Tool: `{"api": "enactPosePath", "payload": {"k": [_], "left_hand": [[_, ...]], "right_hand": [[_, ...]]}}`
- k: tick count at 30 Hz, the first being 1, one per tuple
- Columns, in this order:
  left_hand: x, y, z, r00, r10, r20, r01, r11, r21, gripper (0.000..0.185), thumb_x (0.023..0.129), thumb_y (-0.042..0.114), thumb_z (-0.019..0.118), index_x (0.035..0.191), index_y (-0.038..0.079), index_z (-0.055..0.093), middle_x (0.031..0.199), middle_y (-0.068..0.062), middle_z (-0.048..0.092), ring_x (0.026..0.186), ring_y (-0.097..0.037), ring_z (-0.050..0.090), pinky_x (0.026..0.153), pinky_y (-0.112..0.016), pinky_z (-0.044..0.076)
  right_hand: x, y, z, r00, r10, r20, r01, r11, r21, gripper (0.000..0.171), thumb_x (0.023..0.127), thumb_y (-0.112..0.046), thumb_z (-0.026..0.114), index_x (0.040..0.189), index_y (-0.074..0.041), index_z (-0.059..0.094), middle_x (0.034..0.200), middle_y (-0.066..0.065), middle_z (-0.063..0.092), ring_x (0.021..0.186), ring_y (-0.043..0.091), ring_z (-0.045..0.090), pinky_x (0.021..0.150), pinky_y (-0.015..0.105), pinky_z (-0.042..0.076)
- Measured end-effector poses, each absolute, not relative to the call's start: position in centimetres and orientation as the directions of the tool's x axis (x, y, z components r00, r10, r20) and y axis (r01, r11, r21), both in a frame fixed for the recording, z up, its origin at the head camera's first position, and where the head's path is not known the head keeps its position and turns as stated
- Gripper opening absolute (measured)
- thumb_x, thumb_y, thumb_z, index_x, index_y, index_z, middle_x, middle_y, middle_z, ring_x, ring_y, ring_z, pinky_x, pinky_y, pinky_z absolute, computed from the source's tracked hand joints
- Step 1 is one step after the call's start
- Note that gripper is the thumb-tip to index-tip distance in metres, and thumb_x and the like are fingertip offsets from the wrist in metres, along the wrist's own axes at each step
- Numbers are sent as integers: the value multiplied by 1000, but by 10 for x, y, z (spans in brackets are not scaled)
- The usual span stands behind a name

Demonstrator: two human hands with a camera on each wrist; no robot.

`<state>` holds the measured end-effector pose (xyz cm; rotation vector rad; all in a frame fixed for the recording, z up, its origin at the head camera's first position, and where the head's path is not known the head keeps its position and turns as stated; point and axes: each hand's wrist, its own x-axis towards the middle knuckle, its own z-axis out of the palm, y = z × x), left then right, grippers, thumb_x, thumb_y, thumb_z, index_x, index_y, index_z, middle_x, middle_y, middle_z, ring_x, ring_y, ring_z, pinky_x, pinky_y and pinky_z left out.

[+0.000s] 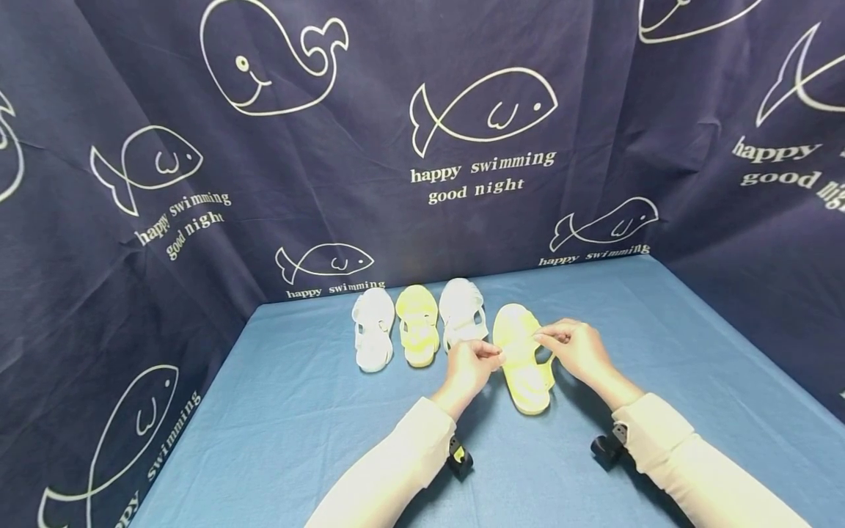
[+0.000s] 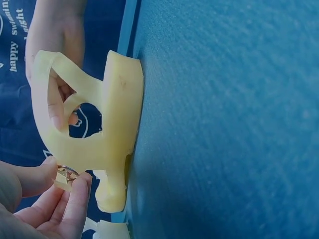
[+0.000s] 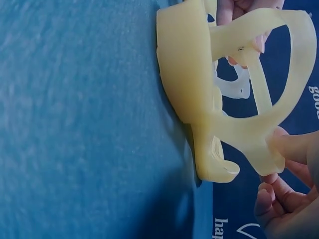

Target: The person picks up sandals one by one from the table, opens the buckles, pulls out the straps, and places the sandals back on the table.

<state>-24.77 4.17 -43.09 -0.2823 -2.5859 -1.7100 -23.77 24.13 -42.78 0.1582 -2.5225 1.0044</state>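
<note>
A pale yellow sandal (image 1: 518,330) stands sole-down on the blue cloth, between both hands. My left hand (image 1: 470,370) is at its left side, thumb and fingers pinching a strap end with a small metal buckle (image 2: 67,173). On the other side my right hand (image 1: 584,356) pinches the looped strap (image 3: 269,162) between thumb and fingertips. The sandal's thick sole (image 2: 124,94) rests on the cloth in the left wrist view, and its open straps rise above it. Part of the right hand shows behind the straps there.
Left of the hands, a white sandal (image 1: 374,334), a smaller yellow sandal (image 1: 417,330) and another white sandal (image 1: 460,308) stand in a row. Blue cloth (image 1: 284,425) covers the table. A dark curtain (image 1: 383,213) with fish drawings hangs behind and at both sides.
</note>
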Motion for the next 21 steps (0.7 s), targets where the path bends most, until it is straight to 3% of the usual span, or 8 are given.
{"api": "enactPosePath", "payload": {"k": [7,12,21], "left_hand": [[-248,40,-433,-984,134,116,158,372,914,5,80,4,75,84,1,74,71,-7,71,58,-9,66,55,-16,51],[-248,40,-435,-986,128,106,147,364,920,4,81,5,76,84,2,74,70,-7,70,58,-10,67,55,-17,52],[-246,40,-432,-984,131,119,159,353,922,5,81,3,75,85,0,75,70,-9,70,59,-10,66,55,-16,51]], "right_hand": [[-236,250,-428,-893,97,438,-230,739,-633,12,86,-16,73,92,-7,77,88,12,73,73,17,57,64,30,45],[-235,255,-429,-909,120,400,-193,728,-657,15,89,-19,70,96,-8,77,87,12,74,69,12,60,61,25,46],[-234,263,-431,-938,166,306,-136,635,-760,22,94,-17,63,99,3,71,66,10,69,52,12,60,48,21,49]]}}
